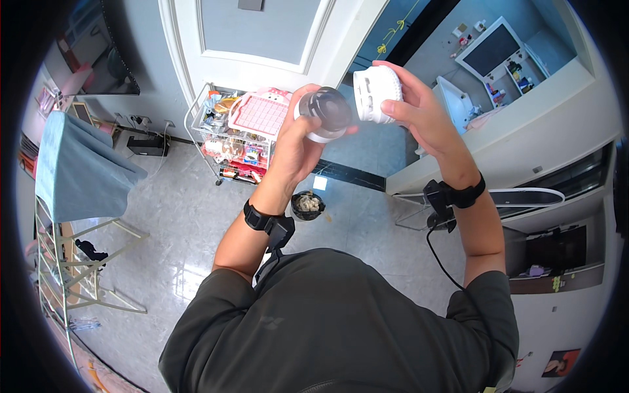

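My left hand is closed round a rounded, smoky see-through dome with a white rim. In my right hand is a white, round plastic piece with a ribbed edge and small slots in its side, its thumb pressed on the lower edge. Both things are held up in front of me at about the same height. A narrow gap parts them, so they do not touch. The inside of the white piece is turned out of sight.
Ahead stands a wire trolley full of packets, with a pink basket on top. A black bin sits on the tiled floor. At left is a drying rack with a blue cloth. A doorway opens ahead right.
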Demonstrator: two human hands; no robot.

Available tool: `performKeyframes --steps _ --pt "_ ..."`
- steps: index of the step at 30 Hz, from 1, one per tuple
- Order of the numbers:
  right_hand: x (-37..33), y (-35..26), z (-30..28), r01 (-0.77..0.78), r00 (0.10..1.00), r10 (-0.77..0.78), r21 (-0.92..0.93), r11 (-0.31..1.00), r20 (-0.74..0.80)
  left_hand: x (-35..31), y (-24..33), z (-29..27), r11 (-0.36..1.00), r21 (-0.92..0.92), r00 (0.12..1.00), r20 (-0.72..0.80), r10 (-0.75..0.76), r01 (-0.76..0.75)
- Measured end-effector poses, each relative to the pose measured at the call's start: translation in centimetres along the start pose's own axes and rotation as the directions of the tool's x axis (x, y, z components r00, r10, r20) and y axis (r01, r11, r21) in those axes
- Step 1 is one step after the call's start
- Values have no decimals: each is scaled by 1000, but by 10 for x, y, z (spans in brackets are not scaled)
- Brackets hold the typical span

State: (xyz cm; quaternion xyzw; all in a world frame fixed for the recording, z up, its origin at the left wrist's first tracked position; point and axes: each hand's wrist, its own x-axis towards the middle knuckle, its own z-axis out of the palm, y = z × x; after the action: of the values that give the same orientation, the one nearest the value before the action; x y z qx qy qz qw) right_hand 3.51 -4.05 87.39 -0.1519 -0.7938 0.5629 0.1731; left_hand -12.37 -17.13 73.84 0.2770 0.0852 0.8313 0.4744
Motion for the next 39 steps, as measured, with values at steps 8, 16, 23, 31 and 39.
performKeyframes --steps 8,16,23,31,39 --pt "-6 7 4 5 998 -7 35 999 57 -5 2 -8 965 -219 989 -6 -148 143" --pt "-10 22 -1 14 999 -24 230 973 39 -6 3 -8 975 -120 981 -24 -192 188" --pt "-21 32 -1 -138 989 65 710 691 129 -5 3 -9 974 -101 979 -8 -204 202" --pt "-31 39 2 9 999 -27 395 919 41 0 -5 -10 957 -183 971 -34 -235 226" --pt "-43 23 7 95 967 -83 -37 995 241 2 -11 -1 972 -69 967 -107 -230 224"
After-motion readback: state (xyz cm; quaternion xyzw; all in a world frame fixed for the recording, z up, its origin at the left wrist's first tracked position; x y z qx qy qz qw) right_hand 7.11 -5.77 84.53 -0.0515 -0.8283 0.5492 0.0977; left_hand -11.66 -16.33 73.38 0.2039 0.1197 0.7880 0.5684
